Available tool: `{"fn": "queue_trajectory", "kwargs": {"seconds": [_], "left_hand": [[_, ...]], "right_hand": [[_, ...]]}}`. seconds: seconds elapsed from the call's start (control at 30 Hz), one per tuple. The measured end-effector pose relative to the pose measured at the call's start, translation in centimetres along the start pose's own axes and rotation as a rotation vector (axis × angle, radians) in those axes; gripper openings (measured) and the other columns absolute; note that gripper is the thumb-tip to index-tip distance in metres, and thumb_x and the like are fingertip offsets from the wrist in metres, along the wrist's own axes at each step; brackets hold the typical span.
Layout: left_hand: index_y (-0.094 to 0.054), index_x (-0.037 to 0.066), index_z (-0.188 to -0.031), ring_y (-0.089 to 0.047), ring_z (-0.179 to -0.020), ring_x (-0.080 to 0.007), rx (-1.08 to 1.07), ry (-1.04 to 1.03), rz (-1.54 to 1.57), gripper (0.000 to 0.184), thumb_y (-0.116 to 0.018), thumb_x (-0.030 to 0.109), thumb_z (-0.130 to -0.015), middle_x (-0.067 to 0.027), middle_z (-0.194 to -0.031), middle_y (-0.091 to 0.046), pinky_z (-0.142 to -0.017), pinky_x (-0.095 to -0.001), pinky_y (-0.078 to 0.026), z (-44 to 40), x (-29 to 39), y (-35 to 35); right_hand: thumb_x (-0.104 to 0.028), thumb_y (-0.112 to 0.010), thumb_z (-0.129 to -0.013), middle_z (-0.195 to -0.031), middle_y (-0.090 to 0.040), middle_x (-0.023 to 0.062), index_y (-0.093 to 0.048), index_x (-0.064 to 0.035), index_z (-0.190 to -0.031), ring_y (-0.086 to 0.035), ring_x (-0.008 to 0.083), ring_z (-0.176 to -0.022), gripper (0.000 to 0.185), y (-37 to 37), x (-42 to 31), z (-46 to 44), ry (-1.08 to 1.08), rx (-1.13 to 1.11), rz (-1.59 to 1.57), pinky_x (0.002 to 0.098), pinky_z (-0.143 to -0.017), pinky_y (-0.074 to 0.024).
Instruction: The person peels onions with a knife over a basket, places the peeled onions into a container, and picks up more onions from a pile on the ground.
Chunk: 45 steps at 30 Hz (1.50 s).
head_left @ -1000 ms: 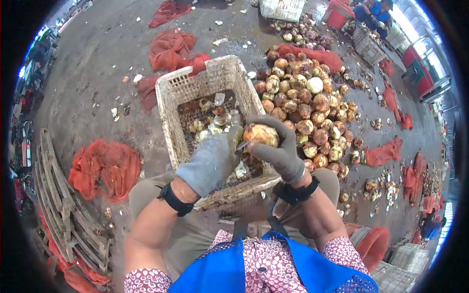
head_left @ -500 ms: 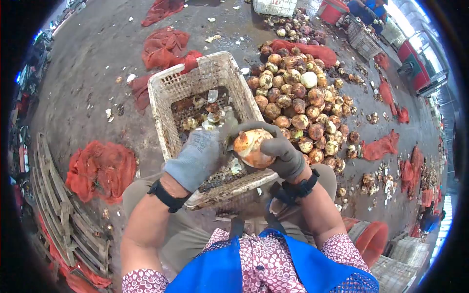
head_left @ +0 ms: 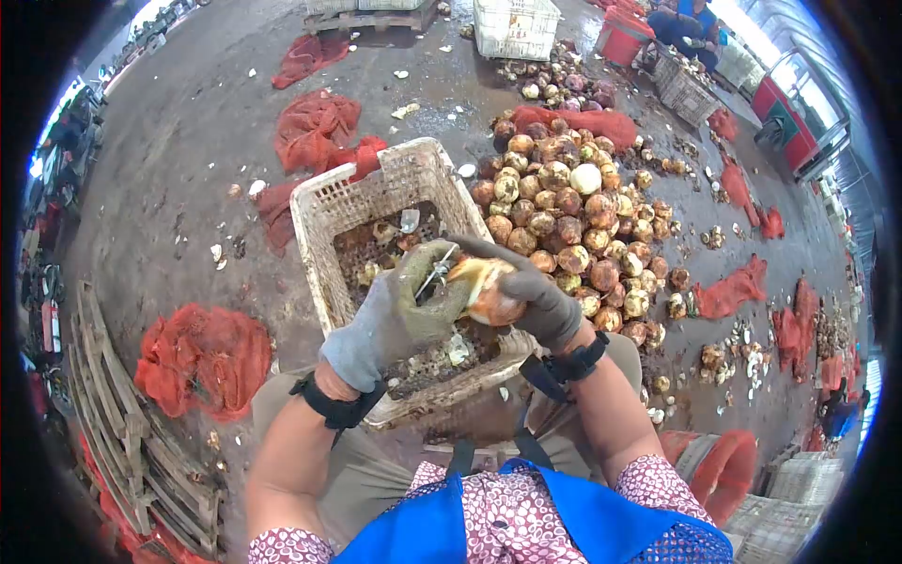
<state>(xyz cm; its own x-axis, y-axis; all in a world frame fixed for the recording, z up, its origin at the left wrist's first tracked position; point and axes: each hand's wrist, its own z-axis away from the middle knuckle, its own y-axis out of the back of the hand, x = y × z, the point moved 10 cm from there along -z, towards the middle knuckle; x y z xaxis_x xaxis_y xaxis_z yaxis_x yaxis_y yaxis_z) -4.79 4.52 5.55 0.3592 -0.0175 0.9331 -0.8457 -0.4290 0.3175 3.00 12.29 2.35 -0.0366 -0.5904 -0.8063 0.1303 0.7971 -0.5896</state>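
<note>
Over the crate, my right hand in a dark grey glove is wrapped round a large onion with brown, partly loosened skin and a pale patch at its upper left. My left hand, in a stained light grey glove, is curled round a small knife; only a bit of its thin metal blade shows between thumb and fingers. Its fingertips are beside the onion's left end. Below both hands stands a dirty white plastic crate with peelings and scraps on its bottom.
A big heap of onions lies right of the crate. Red mesh sacks are scattered on the floor. Wooden slats lie at left. Another white crate stands at the back, and a co-worker sits at the far right.
My left hand has turned and lifted slightly, so the blade now shows between its fingers. The onion stays in my right hand. The view has tilted upward a little.
</note>
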Motion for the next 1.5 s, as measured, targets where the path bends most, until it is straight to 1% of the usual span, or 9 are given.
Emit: {"fn": "queue_trajectory", "kwargs": {"seconds": [0.23,0.43,0.6,0.87,1.0,1.1,1.13,1.37,1.5], "left_hand": [[-0.062,0.004,-0.122,-0.066,-0.098,-0.0169,-0.029,-0.12,0.008,0.037,-0.071,0.011,-0.087,-0.0094,-0.109,-0.069,-0.087,-0.0323,-0.052,0.4,1.3,0.3],[-0.056,0.005,-0.124,-0.068,-0.074,-0.0335,-0.181,-0.359,-1.05,0.042,-0.068,0.016,-0.086,-0.0145,-0.091,-0.065,-0.063,-0.0449,-0.054,1.2,1.7,-3.8],[-0.058,0.007,-0.115,-0.066,-0.077,-0.0383,0.227,-0.322,-0.607,0.032,-0.069,0.014,-0.086,-0.0171,-0.094,-0.065,-0.067,-0.0454,-0.053,0.2,3.1,1.2],[-0.057,0.002,-0.122,-0.067,-0.086,-0.0402,0.159,0.36,-0.823,0.038,-0.065,0.026,-0.093,-0.0232,-0.096,-0.067,-0.07,-0.0467,-0.053,-2.0,-6.8,4.8],[-0.044,0.002,-0.14,-0.068,-0.087,-0.0237,0.213,-0.039,-0.271,0.055,-0.066,0.022,-0.093,-0.0147,-0.102,-0.067,-0.075,-0.037,-0.054,-1.0,-0.9,2.4],[-0.049,0.004,-0.132,-0.069,-0.089,-0.0346,0.153,-0.052,0.011,0.055,-0.075,0.019,-0.085,-0.0183,-0.099,-0.066,-0.072,-0.0391,-0.057,-0.8,0.1,0.0],[-0.053,0.006,-0.127,-0.064,-0.084,-0.015,0.132,-0.173,-0.328,0.039,-0.067,0.012,-0.091,-0.0104,-0.098,-0.066,-0.072,-0.0306,-0.053,-0.6,2.1,-0.3],[-0.061,0.004,-0.101,-0.066,-0.081,-0.0195,0.432,-0.106,-0.272,0.011,-0.063,0.01,-0.092,-0.0128,-0.087,-0.065,-0.071,-0.0332,-0.053,-2.1,-0.1,5.4],[-0.06,0.003,-0.107,-0.067,-0.087,-0.0347,0.268,0.023,-0.721,0.016,-0.059,0.012,-0.095,-0.0187,-0.096,-0.067,-0.075,-0.0382,-0.054,-2.0,-2.7,3.4]], "right_hand": [[-0.037,-0.066,-0.087,-0.14,-0.052,0.0137,-0.038,-0.0016,-0.147,-0.052,0.0236,-0.128,0.074,-0.1,1.1,-0.4,-0.005,-0.078,0.045,0.0371,-0.106,-0.0437],[-0.037,-0.053,-0.101,-0.118,-0.065,0.0066,-0.057,-0.0082,-0.126,-0.064,0.0203,-0.107,0.039,2.1,5.7,-2.0,-0.03,0.211,-0.63,0.0366,-0.097,-0.0519],[-0.039,-0.057,-0.094,-0.109,-0.069,0.0025,-0.058,-0.008,-0.125,-0.065,0.0106,-0.085,0.045,4.6,4.5,-0.8,-0.027,0.395,-0.23,0.0219,-0.06,-0.0449],[-0.036,-0.062,-0.09,-0.12,-0.064,0.0073,-0.045,-0.0046,-0.14,-0.064,0.0184,-0.109,0.061,0.9,-0.4,1.1,0.128,0.179,-0.183,0.0315,-0.075,-0.0579],[-0.034,-0.062,-0.091,-0.125,-0.061,0.0083,-0.046,-0.0055,-0.139,-0.064,0.0204,-0.109,0.058,2.9,0.4,1.0,0.099,0.252,-0.208,0.0353,-0.083,-0.0576],[-0.033,-0.061,-0.093,-0.121,-0.062,0.0072,-0.05,-0.0074,-0.135,-0.065,0.0191,-0.106,0.051,3.9,1.5,0.2,0.108,0.327,-0.224,0.0343,-0.082,-0.0575],[-0.032,-0.059,-0.094,-0.117,-0.063,0.0063,-0.051,-0.0085,-0.134,-0.064,0.0179,-0.104,0.047,4.0,2.1,-0.1,0.073,0.34,-0.223,0.0343,-0.081,-0.0572],[-0.039,-0.061,-0.089,-0.105,-0.066,0.0097,-0.048,-0.0028,-0.133,-0.068,0.0206,-0.088,0.058,1.6,1.0,0.8,0.067,0.282,-0.138,0.0297,-0.062,-0.0566],[-0.032,-0.068,-0.084,-0.119,-0.063,0.0084,-0.04,-0.0032,-0.144,-0.065,0.0207,-0.103,0.072,2.1,1.3,1.2,0.03,0.177,-0.207,0.0378,-0.083,-0.0581]]}}
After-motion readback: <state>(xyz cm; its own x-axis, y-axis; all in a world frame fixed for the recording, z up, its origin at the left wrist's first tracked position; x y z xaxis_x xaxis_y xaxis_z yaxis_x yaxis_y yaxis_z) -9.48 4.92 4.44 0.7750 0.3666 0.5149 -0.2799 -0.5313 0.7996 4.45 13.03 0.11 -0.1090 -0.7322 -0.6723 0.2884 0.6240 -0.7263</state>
